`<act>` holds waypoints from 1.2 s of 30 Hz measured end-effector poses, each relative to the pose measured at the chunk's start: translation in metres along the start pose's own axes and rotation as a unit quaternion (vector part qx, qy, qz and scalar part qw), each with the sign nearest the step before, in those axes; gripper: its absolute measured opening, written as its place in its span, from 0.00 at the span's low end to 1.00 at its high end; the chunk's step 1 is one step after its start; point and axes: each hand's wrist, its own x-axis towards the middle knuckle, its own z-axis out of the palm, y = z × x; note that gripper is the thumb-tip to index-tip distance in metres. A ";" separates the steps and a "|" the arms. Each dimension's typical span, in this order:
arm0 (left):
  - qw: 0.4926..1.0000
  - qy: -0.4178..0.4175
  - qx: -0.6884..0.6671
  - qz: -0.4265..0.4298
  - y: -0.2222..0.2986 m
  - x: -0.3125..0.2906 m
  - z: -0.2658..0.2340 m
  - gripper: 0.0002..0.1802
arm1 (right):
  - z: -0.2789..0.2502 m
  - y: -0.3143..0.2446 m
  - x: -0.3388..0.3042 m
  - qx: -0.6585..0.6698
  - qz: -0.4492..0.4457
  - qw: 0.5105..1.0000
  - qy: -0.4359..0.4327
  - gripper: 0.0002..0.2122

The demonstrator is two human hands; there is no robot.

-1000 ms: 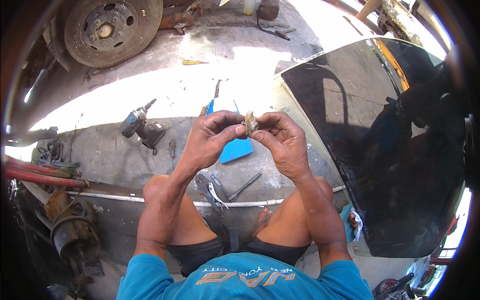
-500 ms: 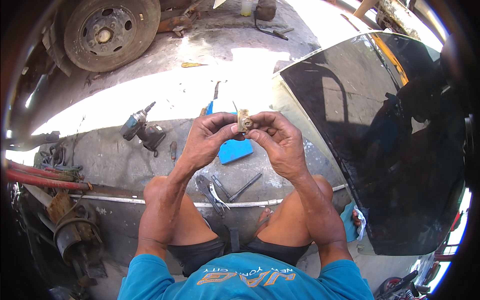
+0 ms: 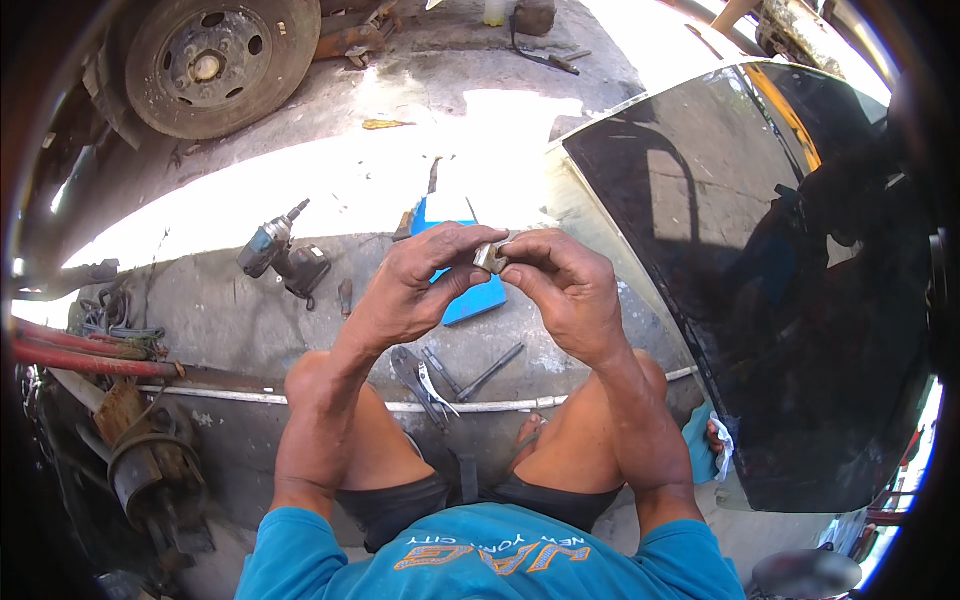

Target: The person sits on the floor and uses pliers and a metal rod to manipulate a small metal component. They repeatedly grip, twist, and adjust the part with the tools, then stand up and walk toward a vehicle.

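A small, dull metal part (image 3: 490,258), tan and grey, is pinched between my two hands above the ground; its exact kind is too small to make out. My left hand (image 3: 425,277) grips its left side with thumb and forefinger. From the other side my right hand (image 3: 565,285) holds it between thumb and curled fingers. Below and behind the hands lies a blue box (image 3: 475,302), partly hidden by them. Pliers (image 3: 412,375) with silver and dark handles rest between my knees, beside a dark metal rod-like tool (image 3: 490,373).
A cordless impact driver (image 3: 285,255) lies to the left. The large dark glass panel (image 3: 740,290) fills the right side. A vehicle wheel (image 3: 215,65) stands far left, with red bars (image 3: 90,355) nearer. One yellow-handled tool (image 3: 385,124) lies beyond, and a white pipe (image 3: 270,399) crosses the ground.
The small metal part has been tilted and turned between my fingers, so less of its face shows. My left hand has shifted slightly to the right and rolled over.
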 end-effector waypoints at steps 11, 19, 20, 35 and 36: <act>0.962 0.084 0.179 0.189 -0.015 -0.013 0.008 0.32 | -0.003 -0.010 0.001 -0.172 -0.215 0.961 0.023 0.13; 0.945 0.107 0.205 0.232 -0.015 -0.013 0.012 0.32 | -0.001 -0.005 0.002 -0.155 -0.222 0.962 0.019 0.13; 0.944 0.109 0.200 0.238 -0.015 -0.013 0.012 0.31 | -0.001 -0.004 0.002 -0.156 -0.226 0.961 0.018 0.13; 0.909 0.105 0.222 0.336 -0.011 -0.012 0.005 0.25 | 0.005 0.004 -0.003 -0.153 -0.281 0.947 0.014 0.16; 0.904 0.104 0.234 0.342 -0.012 -0.013 0.003 0.24 | 0.006 0.004 -0.003 -0.150 -0.284 0.947 0.014 0.17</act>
